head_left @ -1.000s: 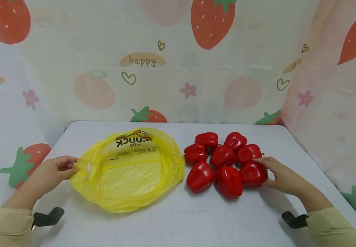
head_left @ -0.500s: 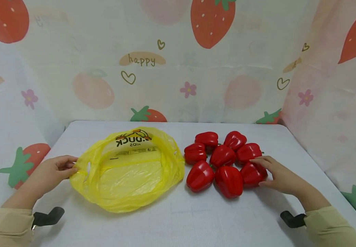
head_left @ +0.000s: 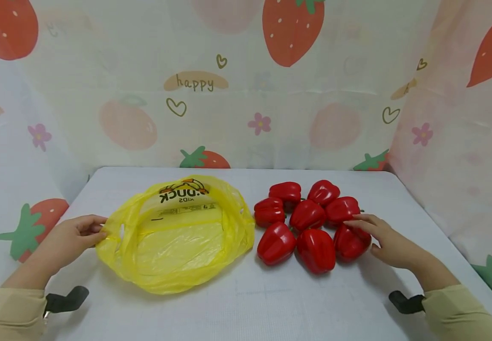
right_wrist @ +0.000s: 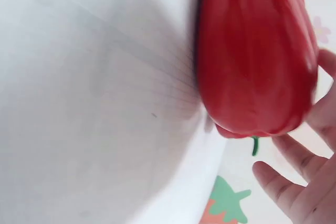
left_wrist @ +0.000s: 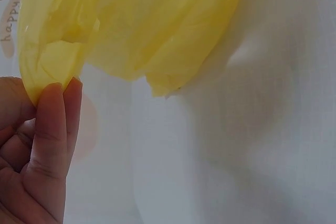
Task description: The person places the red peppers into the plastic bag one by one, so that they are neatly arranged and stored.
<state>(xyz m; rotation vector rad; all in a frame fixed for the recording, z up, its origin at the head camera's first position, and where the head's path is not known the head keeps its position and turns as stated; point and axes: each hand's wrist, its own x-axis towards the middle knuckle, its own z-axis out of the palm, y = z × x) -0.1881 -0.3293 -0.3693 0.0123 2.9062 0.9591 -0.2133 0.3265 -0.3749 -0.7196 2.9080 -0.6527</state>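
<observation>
On the left of the head view, my left hand point(head_left: 72, 236) pinches the edge of a yellow plastic bag point(head_left: 177, 253) beside its handle hole. The bag lies on the table with its mouth spread wide. In the left wrist view, thumb and fingertips meet on the thin yellow film point(left_wrist: 142, 19). Across the table, my right hand point(head_left: 395, 242) is at the nearest right red bell pepper point(head_left: 350, 245), its loosely extended fingers over the top and thumb off its side. The right wrist view shows this pepper point(right_wrist: 254, 59) large, with a green stem, and spread fingers beside it.
Several more red bell peppers sit close together left of my right hand, including a front one point(head_left: 316, 251) and a back one point(head_left: 285, 193). All rest on a white table point(head_left: 271, 308). A strawberry-print cloth point(head_left: 229, 123) stands behind and at both sides.
The pepper at my right hand has shifted slightly to the right and turned a little. My right thumb has come off its side. The left hand and the bag have stayed still.
</observation>
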